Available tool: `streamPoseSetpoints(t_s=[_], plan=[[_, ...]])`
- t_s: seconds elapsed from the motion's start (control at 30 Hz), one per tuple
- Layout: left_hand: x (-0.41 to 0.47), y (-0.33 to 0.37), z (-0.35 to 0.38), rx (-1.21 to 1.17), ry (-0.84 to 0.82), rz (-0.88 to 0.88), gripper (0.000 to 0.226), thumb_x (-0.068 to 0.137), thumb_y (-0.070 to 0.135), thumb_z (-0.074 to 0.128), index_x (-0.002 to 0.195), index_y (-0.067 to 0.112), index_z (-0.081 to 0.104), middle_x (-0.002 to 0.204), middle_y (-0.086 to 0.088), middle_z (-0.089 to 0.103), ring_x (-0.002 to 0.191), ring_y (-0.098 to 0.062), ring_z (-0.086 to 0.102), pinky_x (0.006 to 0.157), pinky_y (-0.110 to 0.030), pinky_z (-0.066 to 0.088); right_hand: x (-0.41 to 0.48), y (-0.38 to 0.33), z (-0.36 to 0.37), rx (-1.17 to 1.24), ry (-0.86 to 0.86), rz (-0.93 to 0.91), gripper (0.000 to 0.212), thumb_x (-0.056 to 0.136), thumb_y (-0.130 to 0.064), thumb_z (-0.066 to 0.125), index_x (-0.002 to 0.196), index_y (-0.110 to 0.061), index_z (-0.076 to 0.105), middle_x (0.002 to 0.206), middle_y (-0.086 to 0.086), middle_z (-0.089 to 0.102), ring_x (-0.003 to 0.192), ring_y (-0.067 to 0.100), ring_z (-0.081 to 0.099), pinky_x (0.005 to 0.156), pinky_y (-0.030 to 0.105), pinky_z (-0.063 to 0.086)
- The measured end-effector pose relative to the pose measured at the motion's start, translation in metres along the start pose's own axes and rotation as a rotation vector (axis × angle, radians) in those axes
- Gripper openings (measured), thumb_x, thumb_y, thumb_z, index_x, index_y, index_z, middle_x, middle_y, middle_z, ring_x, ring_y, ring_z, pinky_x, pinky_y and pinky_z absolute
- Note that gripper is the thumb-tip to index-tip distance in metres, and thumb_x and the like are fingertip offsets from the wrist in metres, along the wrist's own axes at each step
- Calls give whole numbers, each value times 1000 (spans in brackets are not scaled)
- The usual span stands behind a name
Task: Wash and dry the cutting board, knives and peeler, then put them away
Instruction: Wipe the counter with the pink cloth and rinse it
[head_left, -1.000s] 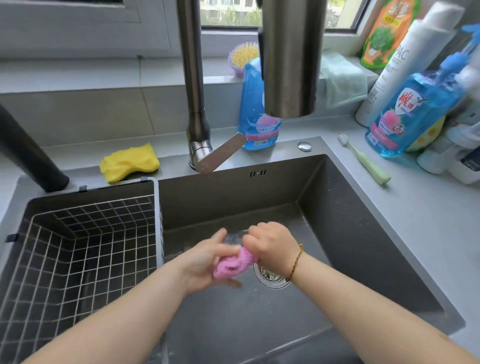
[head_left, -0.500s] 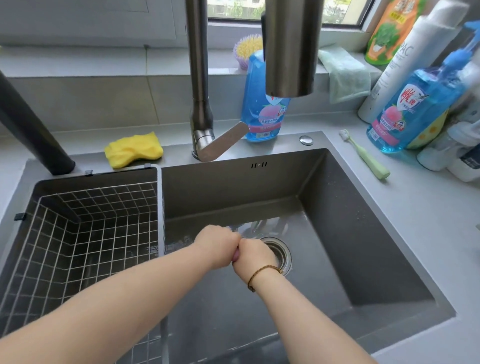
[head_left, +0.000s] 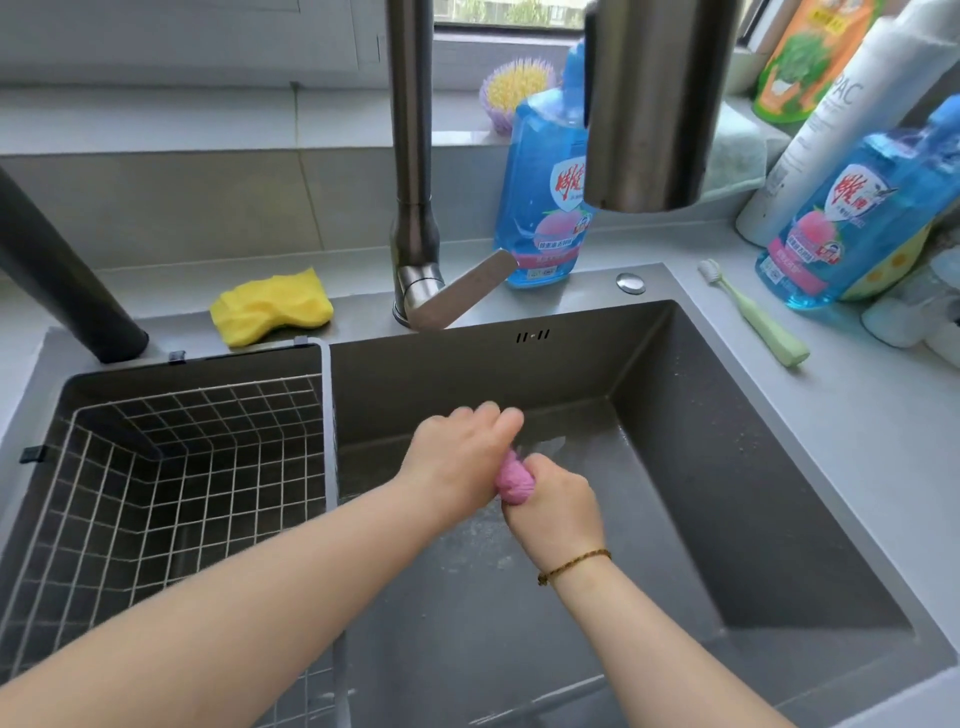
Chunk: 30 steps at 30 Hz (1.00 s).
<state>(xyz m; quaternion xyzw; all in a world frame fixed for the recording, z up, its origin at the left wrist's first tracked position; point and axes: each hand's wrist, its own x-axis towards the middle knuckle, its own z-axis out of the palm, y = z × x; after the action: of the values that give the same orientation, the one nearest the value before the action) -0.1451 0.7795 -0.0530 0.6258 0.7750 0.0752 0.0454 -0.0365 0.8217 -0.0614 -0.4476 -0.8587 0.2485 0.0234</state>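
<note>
Over the sink (head_left: 675, 415), left grip (head_left: 457, 462) & right grip (head_left: 556, 514) are clenched round the cloth (head_left: 511, 480), now twisted into a tight knob vs loosely bunched 1 s ago. Wringing is judged underway. Board, knives, peeler aren't in view, prob. washed already.

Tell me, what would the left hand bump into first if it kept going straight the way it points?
Probably the sink's back wall. The left hand, gripping the pink cloth with the right hand, points away and rightward, with only open basin ahead. Depth is hard to judge.
</note>
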Motion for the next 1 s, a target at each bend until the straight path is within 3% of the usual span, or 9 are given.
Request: streamPoseSetpoints(t_s=[0.13, 0.2, 0.27, 0.37, 0.5, 0.6, 0.77, 0.9, 1.0], plan=[[-26, 6, -23, -628, 46, -349, 74, 73, 26, 72, 135, 27, 33, 120, 1, 42, 106, -16, 50, 84, -30, 44, -16, 3, -12, 8, 204, 8, 17, 92, -31, 39, 82, -18, 45, 97, 7, 62, 88, 30, 57, 53, 30, 25], [-38, 12, -30, -1208, 17, -489, 45, 75, 20, 73, 112, 28, 50, 104, 2, 54, 88, -11, 56, 78, -26, 48, -21, 1, -15, 44, 241, 53, 15, 92, -27, 48, 95, -13, 52, 99, 5, 59, 89, 28, 56, 60, 27, 25], [-46, 21, -35, -1502, 55, -559, 27, 81, 23, 67, 106, 23, 57, 99, -3, 64, 85, -11, 62, 74, -26, 53, -34, -5, -16, 84, 280, -2, 19, 88, -21, 54, 103, -10, 54, 102, 7, 56, 92, 27, 54, 63, 26, 30], [-47, 24, -43, -1539, 191, -627, 23, 84, 23, 64, 105, 14, 62, 104, -10, 67, 93, -19, 65, 70, -29, 56, -55, -13, -15, 106, 183, -129, 43, 82, -22, 60, 122, -14, 48, 115, 4, 48, 108, 21, 44, 87, 26, 37], [-63, 28, -57, -1516, 251, -584, 10, 83, 15, 66, 92, 19, 62, 95, -6, 66, 89, -18, 64, 71, -26, 55, -78, -17, -38, 459, 66, -94, 58, 72, -54, 54, 118, -18, 55, 111, -7, 47, 105, 8, 40, 100, 26, 35], [-81, 37, -65, -1523, 235, -446, 14, 82, 8, 65, 82, 23, 65, 79, 2, 68, 75, -10, 65, 65, -19, 55, -82, -16, -58, 766, 6, -71, 38, 89, -24, 57, 125, -13, 51, 120, -3, 52, 99, 8, 53, 90, 26, 45], [-101, 46, -75, -1526, 280, -390, 15, 83, 5, 63, 96, 13, 59, 89, -5, 66, 78, -13, 64, 65, -19, 57, -92, -15, -73, 1058, -182, -118, 7, 90, -15, 54, 92, -14, 61, 90, 5, 64, 89, 20, 62, 81, 33, 55], [-113, 62, -74, -1475, 360, -429, 23, 85, 4, 62, 77, 16, 44, 73, -2, 54, 63, -11, 56, 52, -16, 52, -107, -16, -78, 1129, -223, -135, 12, 94, -16, 46, 85, -13, 53, 82, 7, 58, 75, 16, 61, 62, 24, 57], [-125, 76, -74, -1345, 365, -414, 20, 86, 11, 62, 70, 19, 53, 73, 2, 55, 74, -14, 54, 68, -22, 49, -125, -17, -83, 1027, -104, -151, 16, 93, -10, 46, 77, -12, 49, 72, 5, 54, 66, 15, 57, 53, 21, 55]])
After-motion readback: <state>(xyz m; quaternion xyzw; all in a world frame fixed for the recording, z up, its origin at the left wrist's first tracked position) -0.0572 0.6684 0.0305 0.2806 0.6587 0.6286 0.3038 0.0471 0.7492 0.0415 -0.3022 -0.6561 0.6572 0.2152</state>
